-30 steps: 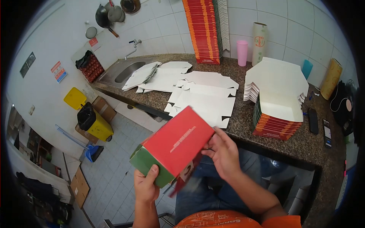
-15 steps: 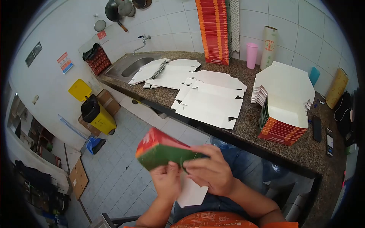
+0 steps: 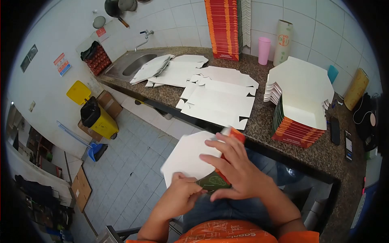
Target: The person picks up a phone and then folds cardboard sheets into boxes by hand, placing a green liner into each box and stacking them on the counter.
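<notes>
You hold the cardboard box (image 3: 194,156) over your lap, white inside facing up; your right hand (image 3: 235,172) lies spread across its red-green edge, your left hand (image 3: 182,194) pinches the near corner; press each crease fully flat before tucking the flap.

The person wears an orange shirt (image 3: 227,234) with short sleeves, printed with thin pale lines and some lettering too small and bent to read; it fills the near edge of the view. Below it are blue denim trousers (image 3: 227,208), slightly faded over the lap. Both forearms are bare from the sleeves down. The left hand (image 3: 184,194) and the right hand (image 3: 235,170) show no gloves, rings or watch.
</notes>
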### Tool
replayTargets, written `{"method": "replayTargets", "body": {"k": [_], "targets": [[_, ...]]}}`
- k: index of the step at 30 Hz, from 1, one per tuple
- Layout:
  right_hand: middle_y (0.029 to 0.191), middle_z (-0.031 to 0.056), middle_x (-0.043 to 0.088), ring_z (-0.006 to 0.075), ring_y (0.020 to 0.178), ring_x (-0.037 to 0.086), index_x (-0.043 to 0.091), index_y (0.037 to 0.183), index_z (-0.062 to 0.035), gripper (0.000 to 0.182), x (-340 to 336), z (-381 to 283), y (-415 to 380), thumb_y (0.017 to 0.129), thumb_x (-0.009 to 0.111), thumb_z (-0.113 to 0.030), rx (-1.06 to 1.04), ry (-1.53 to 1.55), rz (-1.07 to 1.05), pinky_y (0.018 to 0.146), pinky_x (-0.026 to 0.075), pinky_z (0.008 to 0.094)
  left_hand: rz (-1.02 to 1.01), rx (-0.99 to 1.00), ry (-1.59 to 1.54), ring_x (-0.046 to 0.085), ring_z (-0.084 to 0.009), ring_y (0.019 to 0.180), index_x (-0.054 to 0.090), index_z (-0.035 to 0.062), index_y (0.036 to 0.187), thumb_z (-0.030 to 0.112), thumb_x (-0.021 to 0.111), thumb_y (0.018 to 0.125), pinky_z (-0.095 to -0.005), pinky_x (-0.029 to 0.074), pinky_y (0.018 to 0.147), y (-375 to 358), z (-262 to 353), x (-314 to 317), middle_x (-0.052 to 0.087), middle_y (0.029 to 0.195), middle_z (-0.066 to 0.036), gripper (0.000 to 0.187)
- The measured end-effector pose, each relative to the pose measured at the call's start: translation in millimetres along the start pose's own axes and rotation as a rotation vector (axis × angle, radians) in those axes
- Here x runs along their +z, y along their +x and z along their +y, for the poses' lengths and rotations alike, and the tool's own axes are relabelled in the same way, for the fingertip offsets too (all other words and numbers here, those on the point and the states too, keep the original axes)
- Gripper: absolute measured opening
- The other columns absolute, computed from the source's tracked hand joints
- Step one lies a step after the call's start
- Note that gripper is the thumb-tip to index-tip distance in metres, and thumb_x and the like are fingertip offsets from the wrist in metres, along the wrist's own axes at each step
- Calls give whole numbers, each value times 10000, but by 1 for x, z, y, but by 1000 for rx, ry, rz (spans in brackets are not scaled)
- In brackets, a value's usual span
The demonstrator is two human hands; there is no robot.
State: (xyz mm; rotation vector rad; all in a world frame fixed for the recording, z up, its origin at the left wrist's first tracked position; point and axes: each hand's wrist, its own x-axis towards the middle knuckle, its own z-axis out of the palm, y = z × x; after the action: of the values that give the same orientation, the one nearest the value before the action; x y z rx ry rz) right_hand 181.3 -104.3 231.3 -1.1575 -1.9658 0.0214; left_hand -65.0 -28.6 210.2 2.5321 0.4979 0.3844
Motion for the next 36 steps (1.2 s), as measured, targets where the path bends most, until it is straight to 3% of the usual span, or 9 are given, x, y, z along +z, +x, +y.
{"method": "replayTargets", "body": {"k": [4,9,13,16,18,21,23,29,36], "targets": [[1262,201,597,409,1231,568,593,1237,-42,423,15,24,-18,966,765,-317,8,429,291,1111,402,547,252,-318,-302,700,-230,673,696,64,1240,74,799,906,-346,526,720,10,27,-9,744,797,-102,350],[1152,221,638,399,1039,648,557,1083,-39,232,16,5,-18,1022,678,-229,19,48,35,901,497,494,426,-281,-532,651,-109,730,416,5,1486,-17,794,892,-255,493,679,8,13,6,698,760,-65,704],[932,229,696,495,791,659,558,967,-35,236,29,5,-26,1085,593,-237,361,443,-317,748,510,520,265,-220,21,672,-159,858,428,43,1476,34,823,888,-390,455,981,13,26,-16,723,779,-20,708],[941,233,692,400,744,678,628,969,-22,264,26,12,-24,1094,594,-252,317,540,-438,707,530,440,275,-124,318,630,-235,1174,412,64,1488,201,915,830,-488,350,1124,6,30,-6,741,1099,-117,839],[934,200,691,278,752,682,687,1042,-11,270,34,0,-22,1104,584,-253,556,678,-104,721,522,342,826,-18,329,445,-381,1428,408,111,1508,351,988,720,-557,320,1163,6,38,15,459,1521,-281,1008],[925,146,685,202,821,673,692,1158,-2,288,62,-5,-29,1103,591,-266,719,1299,-10,758,505,280,634,-88,77,268,-514,1509,416,160,1491,394,1011,667,-583,300,1189,8,41,54,109,1650,-333,1043],[982,137,685,218,911,675,681,1183,1,290,55,-12,-26,1112,574,-259,700,1296,-70,803,509,294,680,-102,72,318,-483,1490,446,193,1423,362,1000,696,-571,342,1171,3,20,63,153,1625,-325,930],[1152,158,713,348,1004,690,697,1241,-45,245,28,-9,-10,1026,669,-159,210,-131,317,1002,458,465,627,385,-585,481,-458,1347,621,192,1238,319,1002,662,-531,439,1064,13,13,37,439,1467,-322,702],[1004,146,762,330,949,733,719,1120,-34,299,-42,-11,-40,958,787,-276,547,-227,314,908,511,450,795,571,-623,545,-438,1296,653,225,1216,405,967,721,-472,550,948,59,26,51,426,1485,-330,613]]}}
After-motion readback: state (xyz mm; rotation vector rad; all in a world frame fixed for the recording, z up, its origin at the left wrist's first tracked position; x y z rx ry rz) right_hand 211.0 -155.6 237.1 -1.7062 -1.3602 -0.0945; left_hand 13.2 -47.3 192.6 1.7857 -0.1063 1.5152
